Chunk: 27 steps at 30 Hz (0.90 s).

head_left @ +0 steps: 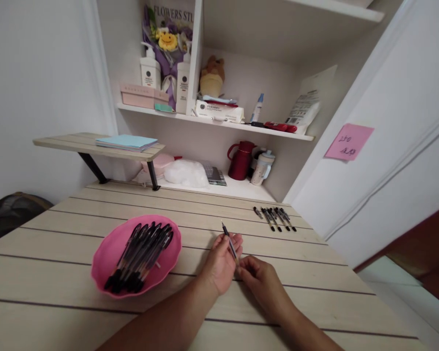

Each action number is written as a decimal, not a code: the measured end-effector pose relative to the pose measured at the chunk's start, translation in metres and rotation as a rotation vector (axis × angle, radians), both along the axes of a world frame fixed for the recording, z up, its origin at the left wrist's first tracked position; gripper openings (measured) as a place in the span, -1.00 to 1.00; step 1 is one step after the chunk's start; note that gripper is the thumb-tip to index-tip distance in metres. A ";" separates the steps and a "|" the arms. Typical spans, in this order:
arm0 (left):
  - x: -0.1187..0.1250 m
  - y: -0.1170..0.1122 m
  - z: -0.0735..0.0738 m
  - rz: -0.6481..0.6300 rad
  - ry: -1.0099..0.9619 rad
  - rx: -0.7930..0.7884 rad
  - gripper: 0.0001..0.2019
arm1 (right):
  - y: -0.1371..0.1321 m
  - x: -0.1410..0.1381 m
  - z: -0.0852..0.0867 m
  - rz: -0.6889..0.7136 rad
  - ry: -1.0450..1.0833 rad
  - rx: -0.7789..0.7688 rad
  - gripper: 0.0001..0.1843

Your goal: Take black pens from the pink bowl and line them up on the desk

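My left hand [221, 261] lies palm up over the table, its thumb and fingers closed on a pen [229, 241]. The pen slants away from me with its bare tip upward and its dark grip above my thumb. At the pen's lower end, my right hand [261, 280] pinches with thumb and forefinger; what exactly lies between those fingertips is partly hidden. To the left of my hands, a pink scalloped bowl [98, 265] holds several capped black pens [142, 253]. Beyond my right hand, several short black pen parts [278, 219] lie in a group, one a little apart.
The slatted wood table [201, 321] reaches back to a white shelf unit. A small raised stand [69, 140] carries blue-topped paper [126, 142]. A red jug [242, 161] and a pale tumbler [263, 167] stand at the back. A pink note [349, 142] sticks to the right side.
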<state>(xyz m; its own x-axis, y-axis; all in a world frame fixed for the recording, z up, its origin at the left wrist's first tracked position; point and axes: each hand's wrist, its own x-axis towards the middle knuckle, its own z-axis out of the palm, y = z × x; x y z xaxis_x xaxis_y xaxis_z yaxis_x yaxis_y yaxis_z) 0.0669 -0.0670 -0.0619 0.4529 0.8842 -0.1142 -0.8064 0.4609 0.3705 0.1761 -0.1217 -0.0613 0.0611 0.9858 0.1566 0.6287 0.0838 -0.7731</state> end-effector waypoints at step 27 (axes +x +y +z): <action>0.000 -0.001 0.000 -0.132 0.147 -0.004 -0.72 | 0.123 0.098 -0.008 -0.543 -0.809 -0.201 -0.72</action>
